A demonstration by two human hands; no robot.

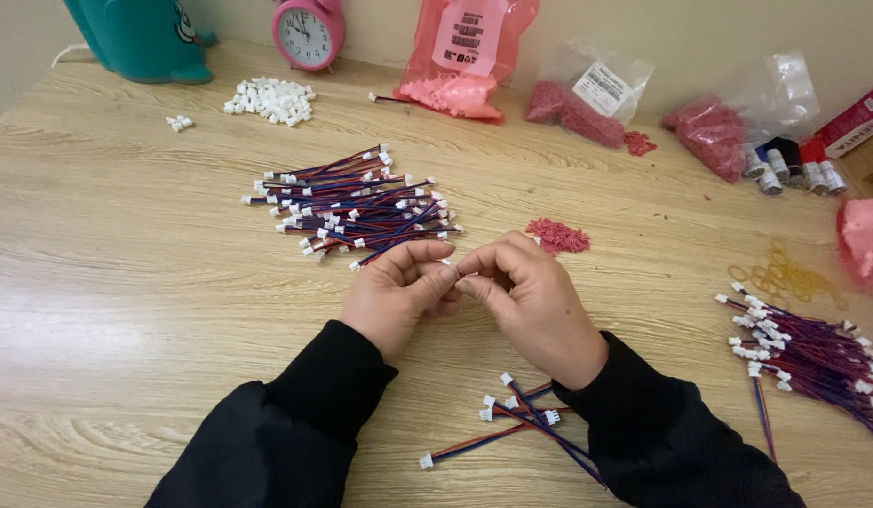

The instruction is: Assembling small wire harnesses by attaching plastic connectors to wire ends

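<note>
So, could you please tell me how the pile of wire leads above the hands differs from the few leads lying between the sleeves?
The pile of wire leads is large, dense and heaped, while the few leads are sparse and loosely crossed. The pile lies beyond the left hand and right hand; the few lie nearer the person. Both are red-and-blue wires with white connectors.

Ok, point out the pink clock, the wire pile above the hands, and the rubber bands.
pink clock [307, 34], head view, on its white face.
wire pile [354, 203], head view, middle of the bundle.
rubber bands [785, 277], head view, on the yellow loops.
</note>
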